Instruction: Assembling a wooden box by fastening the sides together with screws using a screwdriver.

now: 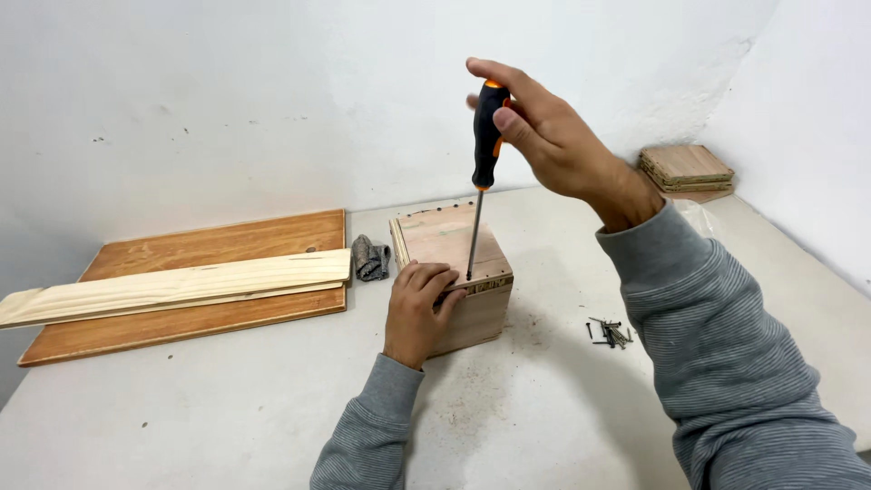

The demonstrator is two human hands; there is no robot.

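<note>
A small wooden box [454, 245] stands on the white table [227, 408], its plywood top dotted with screw heads along the edges. My left hand [417, 304] rests on the box's near left corner, fingers curled against the top edge beside the screwdriver tip. My right hand [544, 132] grips the black and orange handle of a screwdriver [485, 136]. The screwdriver stands nearly upright, its thin shaft reaching down to the box's front edge.
A brown wooden board [209, 249] with a pale plank [172, 286] across it lies at the left. A crumpled grey cloth [369, 258] sits by the box. Several loose screws [610, 332] lie at the right. Stacked square wood panels [685, 170] sit in the far corner.
</note>
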